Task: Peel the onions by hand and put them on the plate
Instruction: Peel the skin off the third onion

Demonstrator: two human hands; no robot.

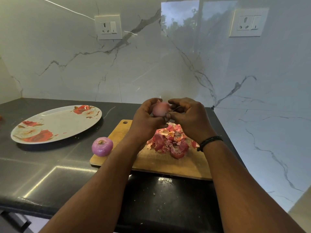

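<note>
A pale pink onion [160, 109] is held up above the wooden cutting board [168, 163]. My left hand [146, 120] cups it from the left and below. My right hand [188, 118] meets it from the right, thumb and fingertips pinched at its skin. A peeled purple onion [102, 146] rests at the board's left corner, partly on the counter. The white plate [55, 123] with red roses lies to the left, with no onion on it. A heap of pink and red onion skins [170, 142] sits on the board under my hands.
The black counter [50, 174] meets a marble wall at the back and on the right, close to the board. Two wall sockets [108, 26] [249, 23] sit high on the wall. Small skin crumbs [165, 180] lie on the counter in front of the board.
</note>
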